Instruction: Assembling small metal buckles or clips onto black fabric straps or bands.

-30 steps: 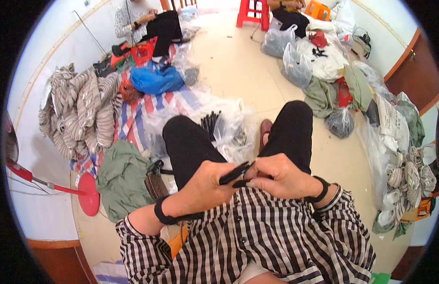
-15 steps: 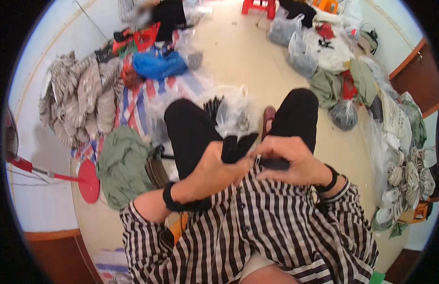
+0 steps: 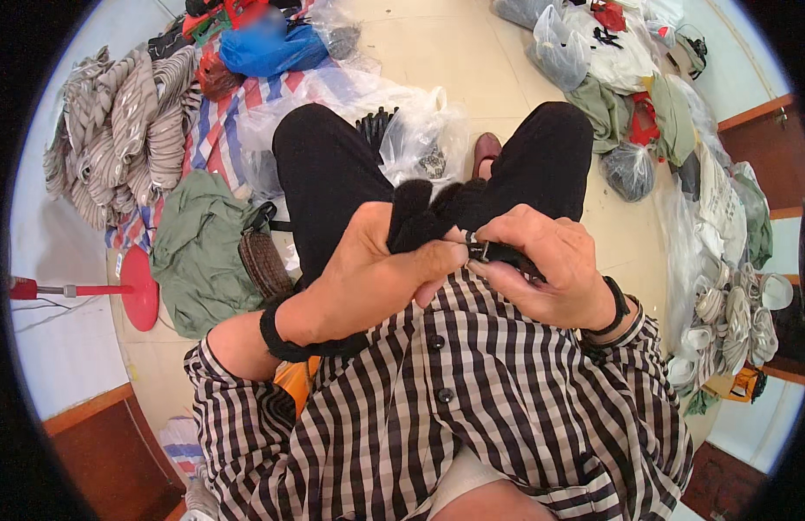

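Note:
My left hand (image 3: 368, 265) is closed around bunched black fabric strips (image 3: 413, 219), whose soft ends stick up above the thumb. My right hand (image 3: 554, 260) pinches a black strap (image 3: 514, 257) with a small metal fitting (image 3: 478, 249), perhaps a buckle. Both thumbs meet at this fitting, between my knees and in front of my checked shirt. Whether the strap and the fabric strips are one piece is hidden by the fingers. A black band (image 3: 277, 334) circles my left wrist, and a thinner black band (image 3: 615, 306) my right.
Beyond my knees lie clear plastic bags (image 3: 420, 130) with black pieces (image 3: 376, 130). To the left are striped cloth bundles (image 3: 125, 130), green cloth (image 3: 198, 252), a brown pouch (image 3: 265, 260) and a red round base (image 3: 140, 286). Filled bags (image 3: 559, 52) and rolled pale bundles (image 3: 732, 317) line the right.
The view has tilted, so my hands and knees appear larger and nearer. Both hands keep their hold, and the thumbs have come together at the metal fitting.

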Motion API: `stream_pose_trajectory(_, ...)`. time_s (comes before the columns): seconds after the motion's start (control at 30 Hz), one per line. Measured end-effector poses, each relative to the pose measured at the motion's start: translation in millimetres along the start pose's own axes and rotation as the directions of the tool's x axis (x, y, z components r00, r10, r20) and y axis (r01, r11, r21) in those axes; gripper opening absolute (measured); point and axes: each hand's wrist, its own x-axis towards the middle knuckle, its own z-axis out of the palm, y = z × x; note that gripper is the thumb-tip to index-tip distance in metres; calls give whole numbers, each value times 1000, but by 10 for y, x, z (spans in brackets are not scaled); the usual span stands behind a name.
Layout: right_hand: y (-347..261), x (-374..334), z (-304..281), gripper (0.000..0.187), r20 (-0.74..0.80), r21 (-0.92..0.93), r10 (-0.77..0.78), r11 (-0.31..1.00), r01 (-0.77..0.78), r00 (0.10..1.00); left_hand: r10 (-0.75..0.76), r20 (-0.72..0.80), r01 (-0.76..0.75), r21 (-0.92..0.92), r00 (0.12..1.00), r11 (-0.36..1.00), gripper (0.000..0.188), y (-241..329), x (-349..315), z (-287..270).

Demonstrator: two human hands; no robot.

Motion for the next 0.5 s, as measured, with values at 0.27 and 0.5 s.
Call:
stream_pose_trajectory(0.27,19,53,-27,33,59,-144,-98,984,105,993,-80,-9,80,30,997,996,10,92,55,-37)
stream_pose_trajectory(0.5,47,45,-31,36,77,-95,-126,987,133,989,-69,-36,73,111,997,991,7,63,123,2)
